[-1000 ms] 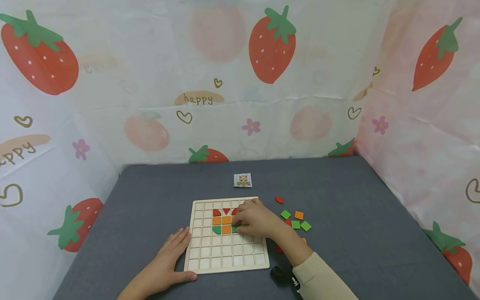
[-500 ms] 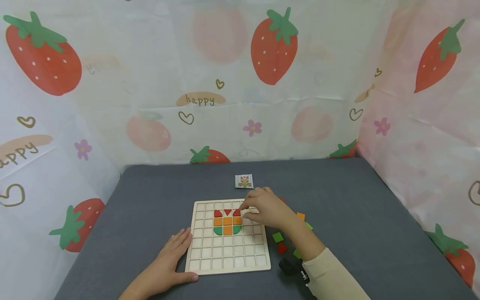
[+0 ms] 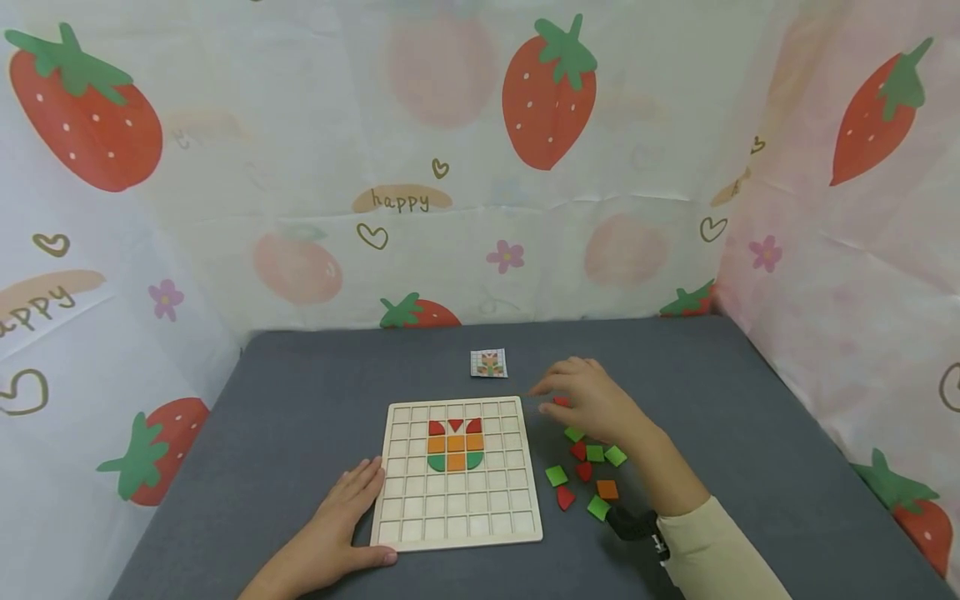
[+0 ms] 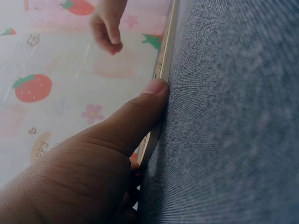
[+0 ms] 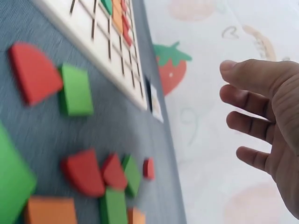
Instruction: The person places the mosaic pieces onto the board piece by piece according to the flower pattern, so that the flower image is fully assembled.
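Fingers [image 5: 243,99] of the right hand [image 3: 591,402] hung apart and empty above loose tiles [image 3: 607,489], right of centre in the head view. The left hand [image 3: 327,518], fingers extended, touched the wooden board [image 3: 420,507] at lower centre, which carried inlaid tiles [image 3: 456,443]; a card [image 3: 489,364] lay beyond it.

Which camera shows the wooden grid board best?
The head view: nearly the whole wooden grid board from above, with nine colored pieces. The left wrist view shows mainly a thin edge, touched by the left hand; the right wrist view, a slanted, cropped part.
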The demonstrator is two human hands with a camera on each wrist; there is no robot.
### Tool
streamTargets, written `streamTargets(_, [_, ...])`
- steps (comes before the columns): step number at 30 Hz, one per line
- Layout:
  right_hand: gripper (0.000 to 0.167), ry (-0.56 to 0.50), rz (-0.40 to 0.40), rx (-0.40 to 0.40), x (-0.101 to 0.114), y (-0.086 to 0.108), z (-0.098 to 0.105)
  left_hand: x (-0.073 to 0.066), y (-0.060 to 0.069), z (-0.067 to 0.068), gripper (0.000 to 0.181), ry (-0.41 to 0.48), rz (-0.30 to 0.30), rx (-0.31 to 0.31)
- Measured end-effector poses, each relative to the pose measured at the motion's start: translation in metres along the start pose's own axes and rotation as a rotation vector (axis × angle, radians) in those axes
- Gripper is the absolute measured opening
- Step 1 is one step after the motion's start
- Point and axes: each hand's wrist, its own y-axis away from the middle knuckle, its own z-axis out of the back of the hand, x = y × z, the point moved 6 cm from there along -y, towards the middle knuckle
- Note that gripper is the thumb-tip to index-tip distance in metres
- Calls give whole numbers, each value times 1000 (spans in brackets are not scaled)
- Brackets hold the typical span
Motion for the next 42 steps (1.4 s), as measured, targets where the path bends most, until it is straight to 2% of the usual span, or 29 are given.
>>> streamTargets(12, [22, -40, -77, -15, -41, 39, 7, 2, 0, 0, 122, -4, 4, -1])
streamTargets(24, [22, -59, -56, -20, -63, 71, 4, 2, 0, 2, 120, -12, -5, -9])
streamTargets(27, [21, -85, -64, -1, -69, 81, 2, 2, 0, 2, 120, -10, -9, -10])
streamTargets(33, [23, -173, -91, 89, -79, 97, -10, 3, 1, 3, 121, -6, 10, -8])
streamTargets(42, [25, -234, -135, 151, -87, 110, -21, 3, 2, 1, 119, -20, -24, -23])
